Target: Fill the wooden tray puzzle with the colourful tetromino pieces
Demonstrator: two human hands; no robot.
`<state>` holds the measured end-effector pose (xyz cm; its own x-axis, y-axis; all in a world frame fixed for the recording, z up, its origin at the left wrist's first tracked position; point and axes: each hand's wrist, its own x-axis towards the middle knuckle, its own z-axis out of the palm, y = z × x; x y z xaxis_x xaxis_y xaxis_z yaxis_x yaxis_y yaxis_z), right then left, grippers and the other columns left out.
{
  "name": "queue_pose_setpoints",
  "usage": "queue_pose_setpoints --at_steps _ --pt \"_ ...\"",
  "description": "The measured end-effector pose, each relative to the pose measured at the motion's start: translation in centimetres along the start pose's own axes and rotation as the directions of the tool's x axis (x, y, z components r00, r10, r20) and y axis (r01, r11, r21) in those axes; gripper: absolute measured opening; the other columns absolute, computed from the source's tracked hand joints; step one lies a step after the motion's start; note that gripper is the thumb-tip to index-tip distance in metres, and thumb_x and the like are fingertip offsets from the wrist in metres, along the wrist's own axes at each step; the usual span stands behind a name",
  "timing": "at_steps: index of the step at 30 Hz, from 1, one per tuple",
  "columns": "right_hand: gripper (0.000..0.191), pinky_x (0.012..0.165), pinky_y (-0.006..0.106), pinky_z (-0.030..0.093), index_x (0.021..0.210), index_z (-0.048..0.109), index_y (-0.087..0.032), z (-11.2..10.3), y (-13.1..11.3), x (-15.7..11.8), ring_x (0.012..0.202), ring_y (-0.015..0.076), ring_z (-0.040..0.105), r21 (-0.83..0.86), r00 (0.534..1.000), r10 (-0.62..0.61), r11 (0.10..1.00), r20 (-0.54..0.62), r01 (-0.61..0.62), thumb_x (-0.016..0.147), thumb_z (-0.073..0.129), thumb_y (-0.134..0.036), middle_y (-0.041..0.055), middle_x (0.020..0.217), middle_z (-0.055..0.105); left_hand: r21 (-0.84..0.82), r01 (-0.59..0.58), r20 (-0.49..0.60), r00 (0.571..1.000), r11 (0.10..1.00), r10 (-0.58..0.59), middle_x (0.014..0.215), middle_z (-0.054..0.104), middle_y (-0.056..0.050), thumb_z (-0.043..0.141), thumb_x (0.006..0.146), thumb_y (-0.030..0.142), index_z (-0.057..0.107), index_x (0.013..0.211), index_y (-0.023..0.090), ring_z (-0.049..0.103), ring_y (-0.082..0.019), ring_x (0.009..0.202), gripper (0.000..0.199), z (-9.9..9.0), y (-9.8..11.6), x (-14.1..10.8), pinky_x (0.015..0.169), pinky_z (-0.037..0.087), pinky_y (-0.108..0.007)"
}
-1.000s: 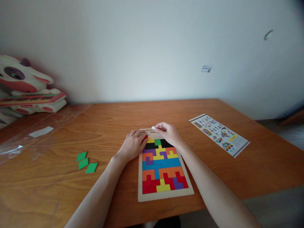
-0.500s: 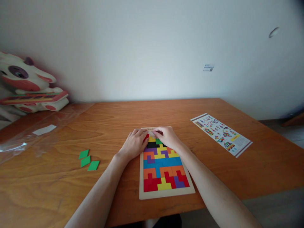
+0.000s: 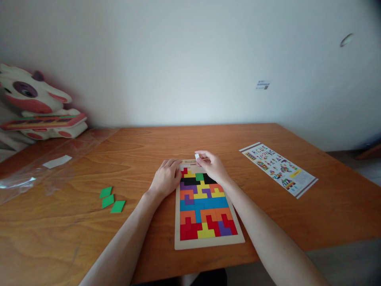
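Observation:
A wooden block puzzle board lies flat on the table in front of me, filled mostly with red, yellow, blue, orange, purple, black and green pieces. Bare wood shows near its far end. Over the top of the board, my right hand pinches a small whitish piece between thumb and fingers, held up off the board; its exact kind is not clear. My left hand rests at the board's upper left edge, fingers laid out flat and thumb touching the rim, nothing visible in it.
Several green diamond-shaped pieces lie on the wooden table at the left. A printed pattern sheet is at the right. Clear plastic wrapping and a cow-shaped toy keyboard occupy the far left, near the wall.
My right hand has lifted slightly from the board's top, and the whitish piece now shows in its fingers. My left hand has drawn back a little left, uncovering the board's upper left corner.

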<state>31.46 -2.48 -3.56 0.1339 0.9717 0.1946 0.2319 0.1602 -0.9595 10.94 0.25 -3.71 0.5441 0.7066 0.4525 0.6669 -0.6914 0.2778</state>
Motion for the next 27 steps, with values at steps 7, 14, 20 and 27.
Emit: queue_pose_setpoints --at_steps 7,14,20,27 --pt "0.014 0.081 0.033 0.055 0.097 0.07 -0.02 0.0 -0.2 -0.3 0.085 0.0179 0.069 -0.239 0.995 -0.098 0.966 0.021 0.1 0.085 0.065 -0.024 0.0061 0.093 0.074 -0.031 -0.013 0.006 1.0 0.999 0.013 0.113 0.066 -0.009 0.048 0.086 0.013 0.064 0.112 0.016 0.059 -0.023 0.104 0.031 0.0 0.1 0.0 0.095 0.051 -0.04" --pt "0.015 0.079 0.032 0.058 0.097 0.072 -0.021 0.6 0.2 -0.4 0.082 0.0175 0.072 -0.283 0.991 -0.103 0.951 0.081 0.122 0.085 0.063 -0.018 0.005 0.093 0.075 -0.05 -0.085 0.004 0.996 0.995 0.085 0.111 0.066 -0.009 0.049 0.086 0.011 0.065 0.11 0.017 0.058 -0.023 0.102 0.029 0.1 0.3 -0.1 0.093 0.051 -0.039" --pt "0.011 0.075 0.031 0.059 0.09 0.072 -0.021 1.3 1.0 0.1 0.079 0.0179 0.073 -0.292 0.996 -0.087 0.952 0.027 0.091 0.082 0.066 -0.016 0.0044 0.088 0.076 -0.04 -0.168 0.025 0.985 0.985 0.169 0.11 0.065 -0.008 0.049 0.092 0.02 0.068 0.108 0.02 0.058 -0.022 0.1 0.025 -0.2 0.8 -0.1 0.088 0.052 -0.037" --pt "0.011 0.075 0.029 0.057 0.087 0.072 -0.02 1.9 0.3 -0.3 0.079 0.0175 0.073 -0.396 0.99 -0.137 0.91 -0.011 0.122 0.082 0.066 -0.013 0.0045 0.084 0.076 -0.021 -0.207 0.057 0.977 0.978 0.208 0.112 0.064 -0.009 0.046 0.096 0.029 0.068 0.112 0.022 0.057 -0.022 0.102 0.028 -0.3 0.8 -0.2 0.091 0.051 -0.038"
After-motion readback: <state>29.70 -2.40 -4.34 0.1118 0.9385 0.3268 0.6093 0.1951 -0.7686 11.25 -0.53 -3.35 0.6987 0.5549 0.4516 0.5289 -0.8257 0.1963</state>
